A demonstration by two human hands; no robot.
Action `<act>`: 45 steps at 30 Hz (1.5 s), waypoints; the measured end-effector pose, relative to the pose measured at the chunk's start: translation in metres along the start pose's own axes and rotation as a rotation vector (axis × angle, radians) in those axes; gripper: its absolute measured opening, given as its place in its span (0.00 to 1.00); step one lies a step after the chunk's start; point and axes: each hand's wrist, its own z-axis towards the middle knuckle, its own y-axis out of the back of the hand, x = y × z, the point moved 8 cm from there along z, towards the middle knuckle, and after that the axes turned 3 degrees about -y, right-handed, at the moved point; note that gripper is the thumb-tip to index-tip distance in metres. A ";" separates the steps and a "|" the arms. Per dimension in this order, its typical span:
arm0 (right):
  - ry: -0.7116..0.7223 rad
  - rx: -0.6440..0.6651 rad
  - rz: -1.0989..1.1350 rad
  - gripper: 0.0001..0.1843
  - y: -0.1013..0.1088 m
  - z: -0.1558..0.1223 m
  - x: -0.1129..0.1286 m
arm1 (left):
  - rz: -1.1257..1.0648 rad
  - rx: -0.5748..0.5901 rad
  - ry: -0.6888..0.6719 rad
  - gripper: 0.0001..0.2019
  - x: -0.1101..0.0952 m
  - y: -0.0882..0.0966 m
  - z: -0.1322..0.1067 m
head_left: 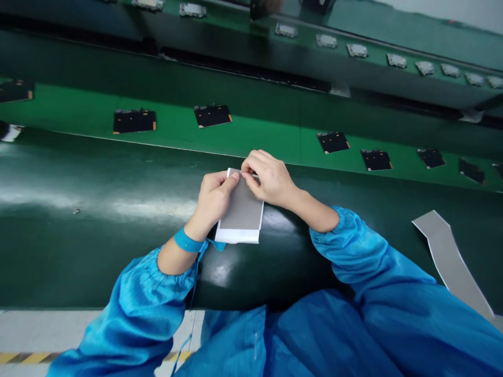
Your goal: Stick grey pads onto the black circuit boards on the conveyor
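Note:
My left hand (pixel 215 198) grips a grey sheet with a white backing (pixel 242 209), its thumb pressed flat near the top left corner. White backing shows along the sheet's lower edge and right side. At the top edge, my right hand (pixel 271 175) is closed in a pinch on the sheet, thumb and index finger together. The exact bit between those fingertips is too small to make out. Both hands are over the dark green bench (pixel 118 262), just in front of a bright green strip (pixel 267 136). A blue band (pixel 187 241) circles my left wrist.
Several flat black boards (pixel 134 121) lie spaced along the bright green strip. Farther back, a raised ledge carries a row of small silvery parts (pixel 357 51). A long, bent grey sheet strip (pixel 456 256) lies on the bench at right.

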 end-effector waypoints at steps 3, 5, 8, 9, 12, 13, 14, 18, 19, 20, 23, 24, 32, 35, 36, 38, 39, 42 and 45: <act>-0.152 -0.083 0.216 0.07 0.008 0.003 -0.015 | 0.013 0.012 0.005 0.21 -0.001 -0.001 -0.001; -0.192 -0.101 0.306 0.04 0.011 0.004 -0.018 | 0.022 0.019 0.007 0.21 -0.001 -0.002 -0.001; -0.120 -0.043 0.302 0.08 0.006 0.003 -0.010 | 0.003 0.027 -0.006 0.20 -0.002 -0.003 -0.002; -0.091 -0.031 0.265 0.10 0.004 0.002 -0.006 | -0.012 0.028 -0.009 0.20 -0.002 -0.003 -0.002; 0.010 -0.086 0.113 0.08 0.002 -0.002 0.005 | -0.057 0.026 -0.002 0.19 -0.001 -0.004 -0.001; 0.049 -0.118 0.068 0.08 0.002 -0.004 0.010 | -0.068 0.024 0.003 0.19 0.000 -0.004 -0.001; 0.083 -0.146 0.029 0.08 0.001 -0.006 0.014 | -0.077 0.019 0.007 0.19 0.000 -0.004 -0.001; 0.149 -0.175 -0.024 0.10 -0.002 -0.010 0.023 | -0.114 -0.005 0.019 0.18 0.002 -0.001 0.001; 0.122 -0.177 0.009 0.09 -0.001 -0.009 0.020 | -0.123 -0.002 0.027 0.18 0.003 -0.001 0.001; 0.069 -0.186 0.057 0.09 0.002 -0.007 0.013 | -0.127 0.003 0.035 0.18 0.004 -0.001 0.001; -0.145 -0.226 0.220 0.13 0.013 0.007 -0.022 | -0.070 0.018 0.002 0.20 0.001 -0.004 0.000; -0.182 -0.224 0.263 0.14 0.015 0.017 -0.032 | -0.029 0.027 -0.037 0.21 -0.002 -0.006 -0.002; -0.004 0.238 0.326 0.17 -0.062 0.173 -0.003 | 0.419 0.414 -0.488 0.20 -0.031 -0.058 -0.034; 0.039 0.421 0.298 0.18 -0.119 0.215 0.018 | 0.569 0.484 -0.514 0.19 -0.033 -0.061 -0.040; 0.042 0.474 0.288 0.19 -0.137 0.224 0.020 | 0.596 0.494 -0.514 0.19 -0.033 -0.061 -0.041; 0.035 0.557 0.269 0.20 -0.165 0.232 0.017 | 0.629 0.506 -0.514 0.19 -0.035 -0.060 -0.043; 0.028 0.583 0.263 0.20 -0.175 0.233 0.014 | 0.636 0.510 -0.515 0.20 -0.035 -0.061 -0.044; 0.019 0.615 0.259 0.21 -0.188 0.230 0.004 | 0.632 0.511 -0.532 0.21 -0.037 -0.064 -0.047; 0.024 0.627 0.247 0.22 -0.185 0.225 0.001 | 0.608 0.494 -0.557 0.22 -0.039 -0.066 -0.050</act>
